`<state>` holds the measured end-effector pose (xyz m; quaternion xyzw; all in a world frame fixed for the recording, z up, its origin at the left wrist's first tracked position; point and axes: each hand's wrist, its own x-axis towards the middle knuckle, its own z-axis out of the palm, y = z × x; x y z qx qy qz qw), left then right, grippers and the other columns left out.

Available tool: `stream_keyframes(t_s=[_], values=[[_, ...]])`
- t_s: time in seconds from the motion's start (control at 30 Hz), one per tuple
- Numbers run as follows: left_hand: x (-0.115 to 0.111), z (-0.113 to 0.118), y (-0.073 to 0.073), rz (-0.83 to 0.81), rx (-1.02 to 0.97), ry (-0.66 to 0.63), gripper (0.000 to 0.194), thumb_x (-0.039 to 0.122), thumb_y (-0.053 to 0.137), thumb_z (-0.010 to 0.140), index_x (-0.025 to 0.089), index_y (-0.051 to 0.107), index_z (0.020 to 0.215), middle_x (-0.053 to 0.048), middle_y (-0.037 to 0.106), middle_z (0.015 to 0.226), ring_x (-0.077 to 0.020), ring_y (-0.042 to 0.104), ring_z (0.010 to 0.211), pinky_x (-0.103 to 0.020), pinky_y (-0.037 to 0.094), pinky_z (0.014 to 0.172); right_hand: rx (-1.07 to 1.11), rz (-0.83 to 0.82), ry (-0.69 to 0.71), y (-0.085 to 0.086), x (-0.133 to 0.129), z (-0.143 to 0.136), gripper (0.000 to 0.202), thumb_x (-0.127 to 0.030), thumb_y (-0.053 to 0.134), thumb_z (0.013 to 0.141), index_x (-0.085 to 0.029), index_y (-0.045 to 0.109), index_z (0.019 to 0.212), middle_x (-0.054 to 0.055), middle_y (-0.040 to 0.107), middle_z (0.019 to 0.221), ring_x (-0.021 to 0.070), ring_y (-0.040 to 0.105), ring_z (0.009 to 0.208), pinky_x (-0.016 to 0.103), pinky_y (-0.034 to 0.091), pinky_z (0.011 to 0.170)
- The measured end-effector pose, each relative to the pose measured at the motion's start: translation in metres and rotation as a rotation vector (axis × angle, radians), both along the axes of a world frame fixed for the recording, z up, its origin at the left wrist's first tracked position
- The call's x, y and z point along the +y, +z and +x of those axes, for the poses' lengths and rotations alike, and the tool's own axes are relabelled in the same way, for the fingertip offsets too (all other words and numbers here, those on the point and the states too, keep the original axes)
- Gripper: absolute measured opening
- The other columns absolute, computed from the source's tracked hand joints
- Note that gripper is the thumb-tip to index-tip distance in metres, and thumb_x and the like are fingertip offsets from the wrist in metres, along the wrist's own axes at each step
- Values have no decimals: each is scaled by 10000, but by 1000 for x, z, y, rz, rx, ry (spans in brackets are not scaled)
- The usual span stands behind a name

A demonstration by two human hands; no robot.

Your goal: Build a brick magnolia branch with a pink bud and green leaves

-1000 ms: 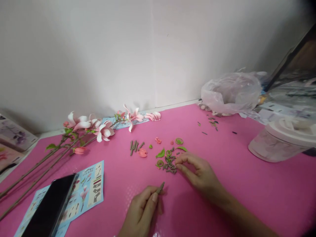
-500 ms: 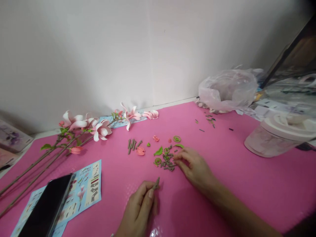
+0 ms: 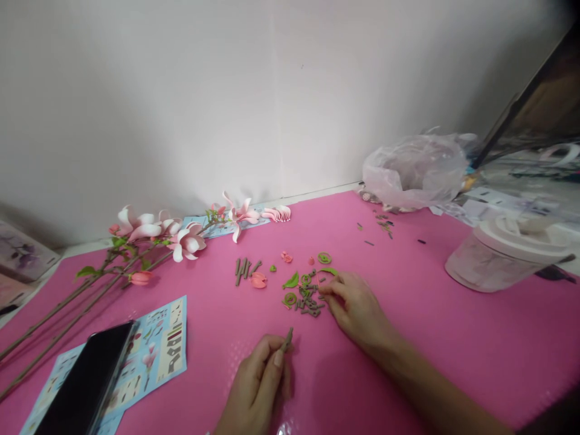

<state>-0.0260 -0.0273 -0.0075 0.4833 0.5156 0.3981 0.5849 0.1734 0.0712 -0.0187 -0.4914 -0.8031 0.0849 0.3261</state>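
The head view shows two hands over the pink desk (image 3: 212, 320), both forearms cut off below by its near edge. The left hand (image 3: 254, 386), nearest that edge, grips a small grey-brown twig piece (image 3: 288, 338) between thumb and index finger; only its tip end shows clearly, the rest hidden by the fingers. The right hand (image 3: 357, 308) reaches to the right side of a loose heap of parts (image 3: 310, 302) in the desk's middle. Its thumb and index finger nearly meet there, but one cannot tell whether they grasp a piece. The heap's small brown pieces overlap, so single shapes are hard to make out, and the hand partly covers a green leaf (image 3: 329, 272).

Toward the near left corner, a black phone (image 3: 88, 377) hides much of a printed sheet (image 3: 170, 344), whose drawings are too small to read. By the left edge, flower stems (image 3: 54, 323) run out of view. Near the far right corner, a crumpled plastic bag (image 3: 414, 172) has cloudy, unclear contents.
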Motion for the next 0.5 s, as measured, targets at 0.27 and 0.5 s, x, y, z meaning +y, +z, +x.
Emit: stream_keyframes(t_s=[0.27,0.5], values=[[0,0,3,-3,-1,-7,331,510,409,886,199,495,813,51,466,536,-97,338,434,-242,215,434,-44,-17,161,14,-10,-9,85,-114,564,709,-194,571,680,28,537,750,204,518,804,352,409,750],[1,-1,-2,-10,-39,-16,308,484,402,900,197,488,828,58,462,536,-88,337,439,-235,213,440,-96,-44,140,9,-7,-7,96,-127,601,735,-191,561,675,26,529,771,200,500,812,349,383,767]])
